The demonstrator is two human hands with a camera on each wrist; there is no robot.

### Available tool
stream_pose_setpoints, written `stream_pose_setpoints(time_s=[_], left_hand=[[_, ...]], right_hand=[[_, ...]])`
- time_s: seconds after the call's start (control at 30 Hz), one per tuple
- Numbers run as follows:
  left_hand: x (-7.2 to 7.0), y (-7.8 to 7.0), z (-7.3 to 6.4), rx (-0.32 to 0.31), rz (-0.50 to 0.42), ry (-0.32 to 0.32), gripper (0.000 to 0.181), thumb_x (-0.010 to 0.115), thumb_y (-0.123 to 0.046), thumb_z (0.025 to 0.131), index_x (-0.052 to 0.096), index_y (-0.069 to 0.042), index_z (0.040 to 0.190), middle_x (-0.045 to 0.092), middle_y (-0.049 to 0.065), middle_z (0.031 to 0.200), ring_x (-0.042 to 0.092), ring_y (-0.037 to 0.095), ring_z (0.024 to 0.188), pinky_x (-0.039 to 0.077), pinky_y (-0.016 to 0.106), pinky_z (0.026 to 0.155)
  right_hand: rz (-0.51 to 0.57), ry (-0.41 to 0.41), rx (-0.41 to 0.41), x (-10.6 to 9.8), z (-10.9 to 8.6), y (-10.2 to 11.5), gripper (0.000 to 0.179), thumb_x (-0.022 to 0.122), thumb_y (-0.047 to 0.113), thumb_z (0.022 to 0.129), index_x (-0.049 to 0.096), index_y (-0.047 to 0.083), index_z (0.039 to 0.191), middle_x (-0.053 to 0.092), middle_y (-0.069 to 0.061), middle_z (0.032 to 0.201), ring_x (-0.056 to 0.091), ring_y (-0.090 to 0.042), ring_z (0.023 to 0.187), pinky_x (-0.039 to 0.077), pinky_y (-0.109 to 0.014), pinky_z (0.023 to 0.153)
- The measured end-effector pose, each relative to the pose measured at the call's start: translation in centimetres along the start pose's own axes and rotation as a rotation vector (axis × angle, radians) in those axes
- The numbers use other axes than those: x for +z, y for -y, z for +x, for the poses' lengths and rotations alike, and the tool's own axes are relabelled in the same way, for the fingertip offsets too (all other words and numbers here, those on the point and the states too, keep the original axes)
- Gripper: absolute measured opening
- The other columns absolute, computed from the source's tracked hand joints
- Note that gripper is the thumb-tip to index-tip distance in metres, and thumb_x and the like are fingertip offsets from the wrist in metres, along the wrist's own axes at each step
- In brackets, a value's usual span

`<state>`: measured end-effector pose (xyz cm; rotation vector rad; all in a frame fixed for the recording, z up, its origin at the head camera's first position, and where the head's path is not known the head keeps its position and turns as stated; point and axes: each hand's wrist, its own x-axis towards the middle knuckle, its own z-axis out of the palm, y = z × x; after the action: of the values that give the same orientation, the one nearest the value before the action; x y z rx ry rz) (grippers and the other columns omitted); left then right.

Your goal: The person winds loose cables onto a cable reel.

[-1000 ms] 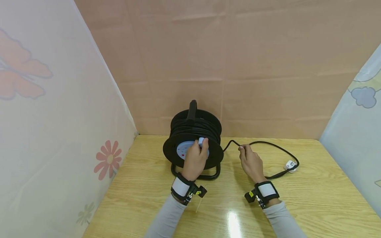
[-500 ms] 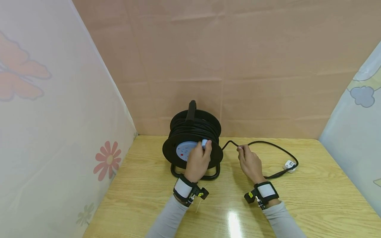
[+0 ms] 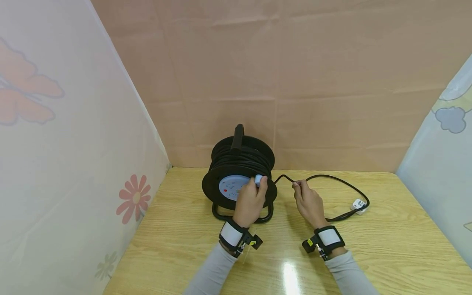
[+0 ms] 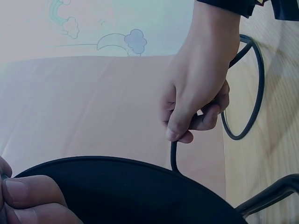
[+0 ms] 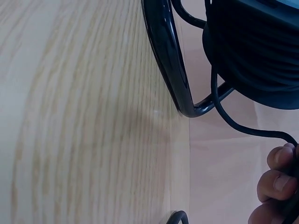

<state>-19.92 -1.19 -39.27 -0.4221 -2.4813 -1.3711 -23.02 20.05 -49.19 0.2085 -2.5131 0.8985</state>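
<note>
A black cable reel point(image 3: 241, 157) stands on its tubular frame, wound with many turns of black cable. Its front disc carries a pale blue socket panel point(image 3: 230, 186) with a red button. My left hand point(image 3: 250, 200) grips the light blue knob point(image 3: 258, 178) at the right of the disc and covers part of the panel. Off to the reel's right, my right hand point(image 3: 309, 205) pinches the black cable point(image 3: 284, 177) where it leaves the drum. In the left wrist view the right hand point(image 4: 196, 88) holds that cable just beyond the disc's rim.
The cable's loose end point(image 3: 343, 180) loops over the wooden table point(image 3: 177, 246) to a white plug point(image 3: 358, 205) at the right. Brown paper point(image 3: 332, 102) hangs behind, and patterned sheets stand at the left point(image 3: 92, 143) and right.
My left hand has moved right and slightly down with the knob as the disc turns clockwise. More of the socket panel shows. The right hand has shifted slightly left, still holding the cable.
</note>
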Motion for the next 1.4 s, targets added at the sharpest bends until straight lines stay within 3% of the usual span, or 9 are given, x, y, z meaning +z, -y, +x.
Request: stream_pose_setpoints(time_s=[0.37,0.6,0.83,1.4], left_hand=[[0.8,0.0,-0.3,0.003,0.020,0.015,0.048,0.032,-0.049,0.105,0.048,-0.011,0.080,0.047,-0.001,0.061,0.046,0.012,0.050,0.036,0.025,0.044],[1.4,0.2,-0.6,-0.005,0.023,0.036,0.049,0.030,-0.051,0.104,0.048,-0.012,0.082,0.049,-0.002,0.063,0.048,0.011,0.052,0.038,0.024,0.045],[2.1,0.5,-0.8,0.009,0.055,0.019,0.047,0.032,-0.048,0.105,0.048,-0.012,0.080,0.040,-0.002,0.062,0.044,0.013,0.052,0.033,0.024,0.045],[3.6,1.1,-1.6,-0.034,0.066,0.102,0.049,0.029,-0.051,0.105,0.048,-0.011,0.083,0.037,-0.004,0.059,0.039,0.009,0.045,0.029,0.022,0.041]], right_hand=[[-0.003,0.006,-0.014,0.1,-0.1,0.1,0.030,0.038,0.030,0.107,0.057,0.007,0.108,0.054,0.003,0.066,0.043,-0.011,0.045,0.038,-0.032,0.044],[-0.009,0.000,-0.024,0.3,-0.1,0.1,0.029,0.039,0.030,0.107,0.057,0.008,0.107,0.054,0.004,0.066,0.044,-0.011,0.046,0.038,-0.032,0.044],[-0.010,0.007,-0.048,0.3,0.0,0.2,0.028,0.041,0.030,0.106,0.058,0.007,0.105,0.053,0.004,0.064,0.042,-0.009,0.044,0.036,-0.031,0.042],[-0.012,0.046,-0.076,1.1,-0.5,0.2,0.024,0.047,0.031,0.104,0.061,0.011,0.104,0.051,0.007,0.059,0.039,-0.008,0.042,0.034,-0.029,0.041]])
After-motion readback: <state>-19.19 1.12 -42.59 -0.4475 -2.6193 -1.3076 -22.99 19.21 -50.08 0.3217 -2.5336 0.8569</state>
